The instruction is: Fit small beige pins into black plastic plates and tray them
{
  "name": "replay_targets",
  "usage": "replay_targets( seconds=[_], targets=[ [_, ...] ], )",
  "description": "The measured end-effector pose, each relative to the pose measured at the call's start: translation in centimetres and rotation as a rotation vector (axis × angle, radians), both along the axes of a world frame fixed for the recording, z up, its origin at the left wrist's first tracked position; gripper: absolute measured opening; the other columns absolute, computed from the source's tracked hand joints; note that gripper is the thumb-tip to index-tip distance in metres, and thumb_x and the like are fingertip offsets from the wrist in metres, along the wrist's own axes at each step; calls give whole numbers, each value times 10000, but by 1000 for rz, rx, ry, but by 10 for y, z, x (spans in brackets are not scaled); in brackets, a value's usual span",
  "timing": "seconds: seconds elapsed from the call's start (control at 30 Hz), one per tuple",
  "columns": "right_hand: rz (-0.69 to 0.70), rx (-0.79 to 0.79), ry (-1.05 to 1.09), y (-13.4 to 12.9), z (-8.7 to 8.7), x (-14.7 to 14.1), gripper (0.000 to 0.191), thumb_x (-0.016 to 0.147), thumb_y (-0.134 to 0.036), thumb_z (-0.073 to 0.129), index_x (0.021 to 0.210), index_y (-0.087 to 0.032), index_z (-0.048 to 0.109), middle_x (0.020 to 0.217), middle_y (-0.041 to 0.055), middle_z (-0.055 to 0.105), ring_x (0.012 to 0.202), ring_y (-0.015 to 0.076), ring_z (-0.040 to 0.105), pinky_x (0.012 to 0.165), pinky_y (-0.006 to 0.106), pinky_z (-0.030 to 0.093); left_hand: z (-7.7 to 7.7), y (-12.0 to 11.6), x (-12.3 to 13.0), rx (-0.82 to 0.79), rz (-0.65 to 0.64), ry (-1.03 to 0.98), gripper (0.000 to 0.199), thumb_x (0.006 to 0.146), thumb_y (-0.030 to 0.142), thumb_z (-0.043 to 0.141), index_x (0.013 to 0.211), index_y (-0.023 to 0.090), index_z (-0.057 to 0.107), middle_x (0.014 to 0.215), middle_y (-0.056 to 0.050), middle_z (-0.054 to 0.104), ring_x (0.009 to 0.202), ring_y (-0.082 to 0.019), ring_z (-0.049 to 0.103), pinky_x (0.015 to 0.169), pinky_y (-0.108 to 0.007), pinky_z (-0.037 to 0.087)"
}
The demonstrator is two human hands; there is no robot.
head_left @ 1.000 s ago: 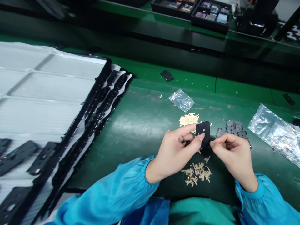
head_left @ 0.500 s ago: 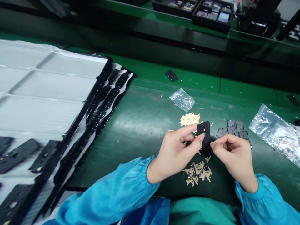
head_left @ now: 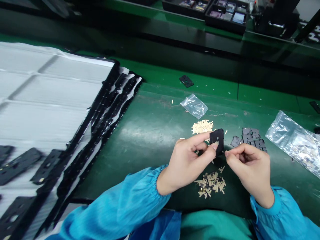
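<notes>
My left hand (head_left: 188,161) is closed on a flat black plastic plate (head_left: 217,142), held upright between thumb and fingers. The plate has a small cutout near its middle. My right hand (head_left: 250,168) pinches thumb and forefinger together beside the plate's lower right edge; whatever lies in the pinch is too small to make out. Below the plate lies a heap of small tan strips (head_left: 211,184) mixed with dark bits. Just behind my left fingers is a pile of cream-coloured pieces (head_left: 202,127). Several dark flat parts (head_left: 251,135) lie behind my right hand.
On the left, stacked white-lined trays (head_left: 57,100) carry several black plates (head_left: 23,165). A small clear zip bag (head_left: 194,106) lies ahead, and a larger filled one (head_left: 297,143) at right. A green belt (head_left: 212,85) at the back bears another black plate (head_left: 186,81). Compartment boxes (head_left: 226,15) stand beyond.
The black plate on the green belt has shifted slightly right, as have the belt's seams. My right hand has edged very slightly. My left hand still holds its plate in place.
</notes>
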State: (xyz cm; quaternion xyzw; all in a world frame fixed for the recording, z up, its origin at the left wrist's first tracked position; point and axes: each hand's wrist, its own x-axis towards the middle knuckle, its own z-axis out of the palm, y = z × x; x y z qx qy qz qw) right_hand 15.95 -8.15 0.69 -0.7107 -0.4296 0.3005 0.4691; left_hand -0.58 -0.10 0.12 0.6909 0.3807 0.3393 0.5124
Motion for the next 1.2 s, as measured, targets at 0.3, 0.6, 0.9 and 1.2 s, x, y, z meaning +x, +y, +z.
replay_targets(
  seconds=[0.3,0.6,0.9,1.2],
  targets=[
    [6,1,-10,2,0,1,125,759,-201,741,637,-203,715,516,-55,506,481,82,381,442,217,286,0,0,0,-5,-3,-17,234,922,224,660,1110,182,792,515,43,655,471,-126,588,517,-247,496],
    [-2,-87,109,3,2,0,136,724,-230,744,601,-190,702,493,-56,493,459,71,359,431,205,276,-1,0,-1,-26,-23,-23,257,931,228,653,1149,174,778,525,38,669,468,-120,582,509,-239,487],
    [-4,-122,166,4,3,0,146,720,-248,750,594,-190,702,499,-43,509,460,79,376,427,212,302,4,0,-1,-63,-49,-10,280,958,247,620,1179,162,770,517,41,627,482,-125,581,507,-241,454],
    [-1,-133,190,4,3,1,152,708,-253,751,585,-186,692,498,-44,506,459,75,370,430,210,296,8,0,2,-226,-59,-98,335,940,238,632,1239,163,762,546,25,653,511,-132,599,541,-234,536]
  ],
)
